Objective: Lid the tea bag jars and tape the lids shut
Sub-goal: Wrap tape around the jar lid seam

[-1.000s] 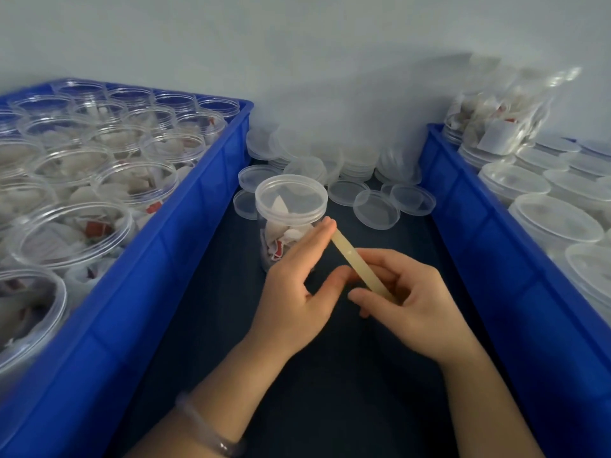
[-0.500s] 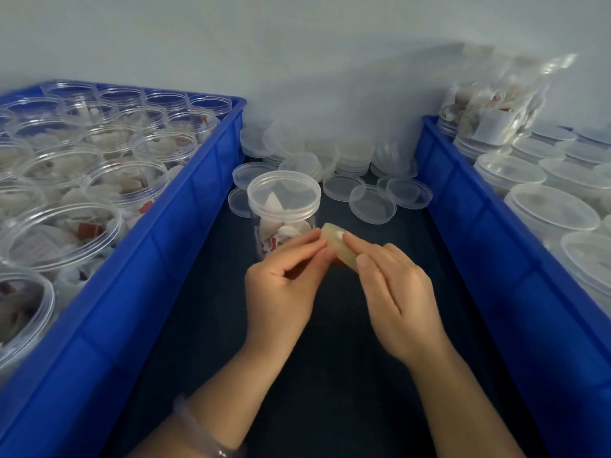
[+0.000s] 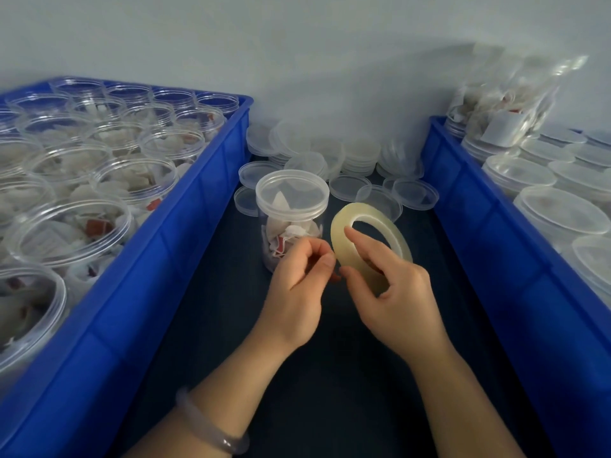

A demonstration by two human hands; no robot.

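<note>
Nearest, a pale bracelet (image 3: 211, 428) sits on the left wrist above the dark counter (image 3: 330, 375). The left hand (image 3: 297, 285) is curled, thumb and forefinger pinched together at the near left edge of the tape roll (image 3: 363, 209); whether a free end is caught between them cannot be told, as the tape is clear. The right hand (image 3: 393, 292) grips the roll, forefinger laid across its face and thumb under its near rim, and holds it tilted above the counter just right of the jar (image 3: 291, 226). The roll is a thin, narrow, yellowish translucent ring. It is judged light and stiff enough to hold by the rim, while the strip itself will be limp and sticky and is best taken by its very end. The jar stands upright on the counter, clear-walled, with white tea bags bearing red tags inside and a translucent lid (image 3: 292, 190) already seated. It is judged light, smooth and easily tipped, so it should be steadied by the side wall while taping. Beyond it lie loose lids (image 3: 350, 186), with stacks behind them. The left crate (image 3: 185, 226) holds open filled jars; the right crate (image 3: 479, 209) holds lidded ones and, at its far end, a clear bag (image 3: 506, 104) of tea bags.
</note>
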